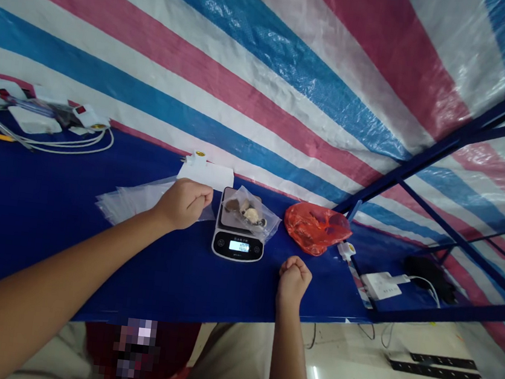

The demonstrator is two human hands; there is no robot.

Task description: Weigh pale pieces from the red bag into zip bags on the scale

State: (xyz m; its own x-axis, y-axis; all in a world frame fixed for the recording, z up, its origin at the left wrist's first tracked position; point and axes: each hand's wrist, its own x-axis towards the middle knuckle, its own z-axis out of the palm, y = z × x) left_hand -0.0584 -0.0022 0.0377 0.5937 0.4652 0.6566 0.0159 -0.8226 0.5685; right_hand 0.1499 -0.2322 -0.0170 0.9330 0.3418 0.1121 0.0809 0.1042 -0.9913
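A white kitchen scale (218,243) with a lit display stands on the blue table. The digits look like 100, but the decimal point is hard to read. On its plate lies a clear plastic bag (269,226) with several pale and dark brown pieces inside, their kind unclear. My left hand (186,203) is closed in a fist left of the scale, above a stack of clear plastic bags (130,201). My right hand (294,284) is a fist at the table's front, right of the scale and below a crumpled red plastic bag (316,228). Nothing shows in either fist.
White plugs and coiled cable (68,147) lie at the back left. White paper (208,175) is behind the scale. A power strip (381,285) and a dark bundle (429,276) sit at the right, beyond blue frame bars (420,157). A striped tarp (228,83) hangs behind.
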